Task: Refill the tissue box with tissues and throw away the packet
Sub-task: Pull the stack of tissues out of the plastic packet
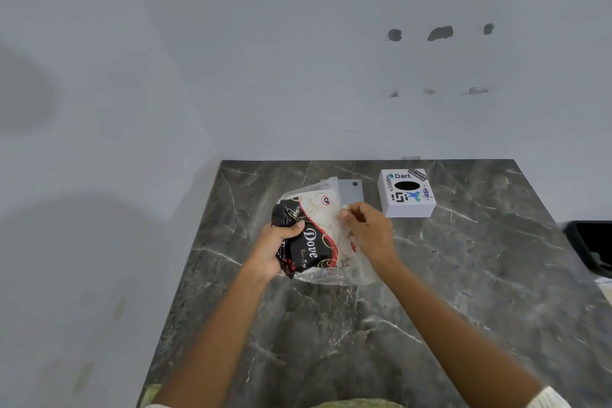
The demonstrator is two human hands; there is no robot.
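Packet (311, 235) is up off the desk (430, 291), a crinkled plastic pack, black and red on its left side with white "Dove" lettering, clear on the right, white tissues (326, 219) showing through. It's tilted, far end pointing away. Box (406, 193) sits on the desk to the right, near but apart: a white cube, upright, dark oval slot on top, stickers around it reading "Dart" and "code". A grey flat lid (351, 190) lies just behind the packet.
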